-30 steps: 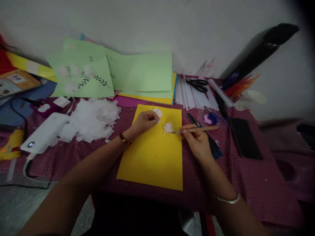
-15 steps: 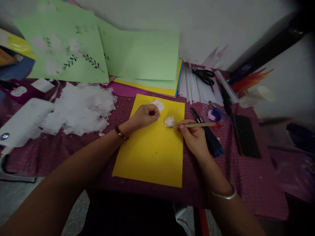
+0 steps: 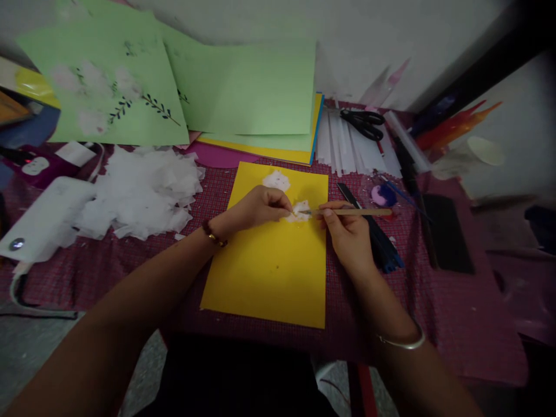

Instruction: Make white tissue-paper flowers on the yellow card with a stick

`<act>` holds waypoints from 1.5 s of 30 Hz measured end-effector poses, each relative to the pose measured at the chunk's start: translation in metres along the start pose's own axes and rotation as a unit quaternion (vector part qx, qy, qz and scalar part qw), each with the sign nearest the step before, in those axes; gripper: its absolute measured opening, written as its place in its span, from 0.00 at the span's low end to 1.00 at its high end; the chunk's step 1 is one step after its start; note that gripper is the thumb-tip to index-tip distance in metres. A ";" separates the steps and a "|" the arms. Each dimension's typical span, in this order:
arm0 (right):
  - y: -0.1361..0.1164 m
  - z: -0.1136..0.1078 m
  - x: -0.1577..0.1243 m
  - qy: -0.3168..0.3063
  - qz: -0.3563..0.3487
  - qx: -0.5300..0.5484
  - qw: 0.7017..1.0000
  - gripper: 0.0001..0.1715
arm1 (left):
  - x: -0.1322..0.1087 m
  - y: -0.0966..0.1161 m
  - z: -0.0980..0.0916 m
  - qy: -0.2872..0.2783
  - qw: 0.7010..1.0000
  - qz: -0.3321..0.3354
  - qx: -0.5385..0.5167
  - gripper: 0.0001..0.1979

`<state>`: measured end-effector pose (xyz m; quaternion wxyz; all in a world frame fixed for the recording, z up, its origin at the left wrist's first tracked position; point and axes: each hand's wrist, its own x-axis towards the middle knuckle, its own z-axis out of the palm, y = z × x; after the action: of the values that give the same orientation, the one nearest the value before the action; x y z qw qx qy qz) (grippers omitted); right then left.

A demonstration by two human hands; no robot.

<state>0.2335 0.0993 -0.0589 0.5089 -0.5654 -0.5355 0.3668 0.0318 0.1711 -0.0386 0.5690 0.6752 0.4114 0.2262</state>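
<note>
A sheet of yellow paper (image 3: pixel 260 278) lies in front of me, with a white paper flower (image 3: pixel 277 180) near its top edge. Below and right of that sits a second white flower-like piece (image 3: pixel 300 208), partly covered by my fingers. My left hand (image 3: pixel 264 207) is closed in a pinch at the left side of this second piece; whatever its fingertips hold is too small to make out. In my right hand (image 3: pixel 347 231) is a thin paintbrush (image 3: pixel 365 212) with a pale wooden handle, held almost level. Its tip touches or nearly touches the second piece.
White tissue squares (image 3: pixel 143 188) are heaped at left beside a white power bank (image 3: pixel 47 217). Green sheets with painted leaves (image 3: pixel 130 87) lean against the wall. At right are scissors (image 3: pixel 362 123), glue sticks or white strips (image 3: pixel 343 145), a cutter (image 3: pixel 377 237) and a black phone (image 3: pixel 447 231).
My left hand has moved right and slightly down, its pinch now reaching the second white piece. The paintbrush has stayed at that piece. The view has shifted slightly.
</note>
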 end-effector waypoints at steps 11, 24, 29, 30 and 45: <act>-0.008 -0.002 -0.006 0.055 -0.007 0.063 0.996 0.07 | 0.012 -0.003 0.015 0.038 0.991 0.056 0.116 0.06; -0.011 0.005 -0.010 -0.056 -0.102 -0.182 0.976 0.09 | 0.013 -0.009 0.012 0.054 0.988 0.075 0.125 0.07; -0.011 0.004 -0.013 -0.068 -0.118 -0.211 0.968 0.10 | 0.010 -0.013 0.011 0.051 0.990 0.076 0.104 0.06; -0.011 0.004 -0.014 -0.071 -0.120 -0.215 0.967 0.10 | 0.010 -0.013 0.012 0.047 0.991 0.076 0.096 0.05; -0.005 0.004 -0.011 -0.046 -0.102 -0.176 0.978 0.12 | 0.003 -0.004 0.024 0.017 0.960 0.176 0.217 0.06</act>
<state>0.2272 0.0890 -0.0562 0.4113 -0.5710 -0.6692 0.2386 0.0503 0.1596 -0.0492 0.3534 0.8401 0.3348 0.2392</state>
